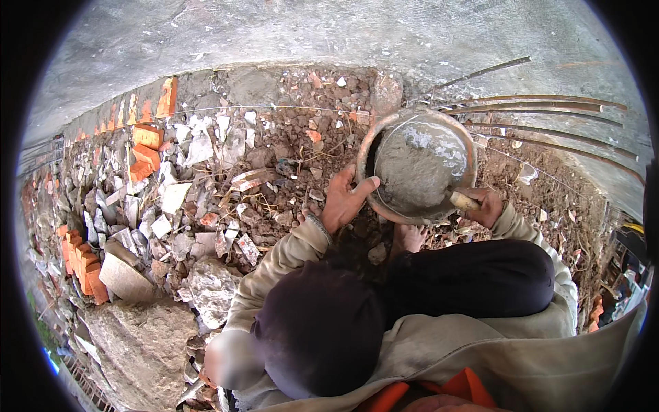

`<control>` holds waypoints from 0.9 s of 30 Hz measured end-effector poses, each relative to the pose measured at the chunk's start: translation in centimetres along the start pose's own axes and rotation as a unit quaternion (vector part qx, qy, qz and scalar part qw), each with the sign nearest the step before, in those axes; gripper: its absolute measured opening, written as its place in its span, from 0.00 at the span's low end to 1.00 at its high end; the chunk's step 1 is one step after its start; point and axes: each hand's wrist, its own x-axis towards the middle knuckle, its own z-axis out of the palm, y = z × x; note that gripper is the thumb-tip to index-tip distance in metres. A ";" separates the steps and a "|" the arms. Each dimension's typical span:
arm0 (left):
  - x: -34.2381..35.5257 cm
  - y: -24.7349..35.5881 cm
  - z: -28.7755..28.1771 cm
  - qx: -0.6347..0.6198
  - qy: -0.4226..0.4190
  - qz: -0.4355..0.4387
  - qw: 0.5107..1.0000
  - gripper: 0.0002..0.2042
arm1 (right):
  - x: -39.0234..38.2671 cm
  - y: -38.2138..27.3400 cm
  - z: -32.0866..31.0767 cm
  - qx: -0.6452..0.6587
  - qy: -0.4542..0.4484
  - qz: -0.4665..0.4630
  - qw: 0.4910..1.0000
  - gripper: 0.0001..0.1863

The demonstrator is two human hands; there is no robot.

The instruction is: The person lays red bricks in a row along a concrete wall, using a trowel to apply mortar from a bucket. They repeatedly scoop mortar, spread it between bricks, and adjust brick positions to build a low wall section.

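A round bucket [471, 147] of wet grey mortar [412, 165] stands tilted in front of my knees. My left hand [345, 197] grips its near left rim, the thumb laid over the edge and the fingers along the outer wall. My right hand [486, 207] is closed around a short, light wooden handle [465, 200] at the near right rim. The handle points into the bucket; the tool's blade cannot be made out against the mortar. Watery slurry lies on the mortar's far right side. Below the bucket, between my knees, a bare foot [410, 238] shows.
Rusty steel bars [549, 108] jut out at the right beside the grey wall [309, 34]. A thin string [274, 106] crosses beyond the bucket. Left lie broken rubble [175, 199], stacked orange bricks [84, 266] and a large stone slab [137, 350]. Soil and debris cover the ground.
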 end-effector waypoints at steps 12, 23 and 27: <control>2.6 -5.1 -3.0 0.025 0.053 0.046 0.997 0.12 | -3.1 -8.5 -2.7 -0.033 -0.016 -0.029 0.999 0.29; 1.9 -4.8 -2.4 -0.053 0.065 0.054 0.995 0.12 | 16.0 -19.4 5.6 -0.601 0.109 -0.053 0.790 0.31; 1.7 -4.0 -2.6 -0.086 0.059 0.015 0.994 0.12 | 13.2 -20.5 6.6 -0.651 0.154 -0.028 0.743 0.33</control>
